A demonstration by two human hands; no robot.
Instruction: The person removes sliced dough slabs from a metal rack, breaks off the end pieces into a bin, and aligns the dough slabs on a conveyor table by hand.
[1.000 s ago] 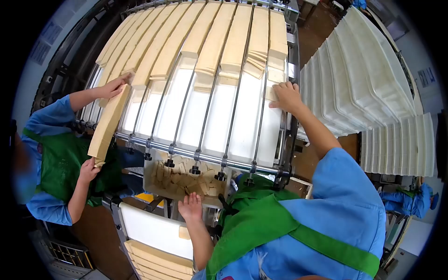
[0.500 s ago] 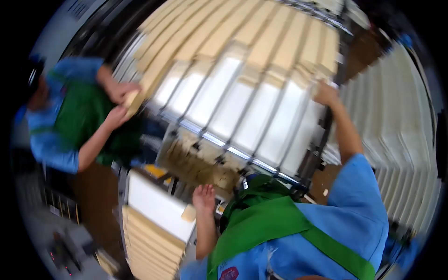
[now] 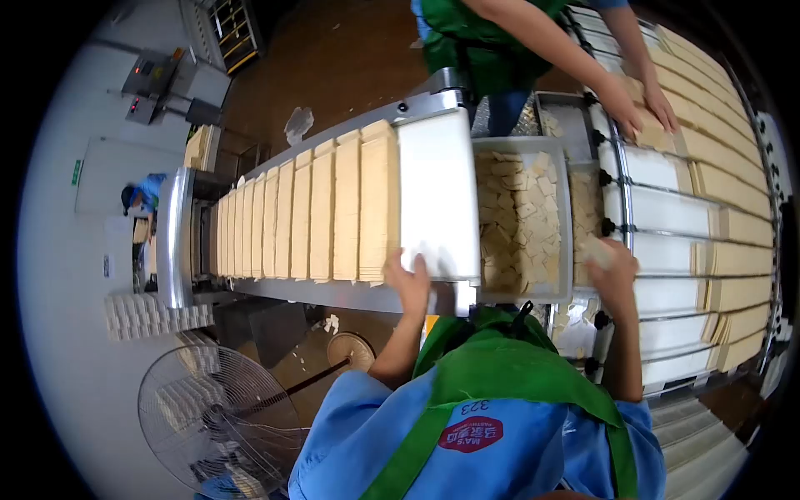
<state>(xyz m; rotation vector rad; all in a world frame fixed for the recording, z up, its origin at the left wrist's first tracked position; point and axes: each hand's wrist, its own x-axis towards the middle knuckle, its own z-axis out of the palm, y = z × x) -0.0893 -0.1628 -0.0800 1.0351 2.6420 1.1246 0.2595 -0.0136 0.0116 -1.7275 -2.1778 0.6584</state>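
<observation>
My left hand (image 3: 408, 287) is at the near end of the last row of crackers (image 3: 379, 208), its thumb and fingers apart and fingertips at the row's corner. That row stands with several others on a white conveyor belt (image 3: 437, 208). My right hand (image 3: 615, 279) is raised at the near side of the laned table, its fingers closed around a pale cracker piece (image 3: 597, 250), slightly blurred. Below and left of it, a grey bin (image 3: 567, 250) holds many loose square crackers (image 3: 525, 217).
Long cracker rows (image 3: 742, 229) lie between metal rods on the laned table (image 3: 667, 212) at right. A co-worker's hands (image 3: 621, 108) grip crackers at its far end. A floor fan (image 3: 221, 417) stands lower left; a metal machine housing (image 3: 177, 237) spans the belt's far end.
The view has swung left toward the conveyor. My left hand has gone to the end of a cracker row, and my right hand has drawn back from the rows on the laned table.
</observation>
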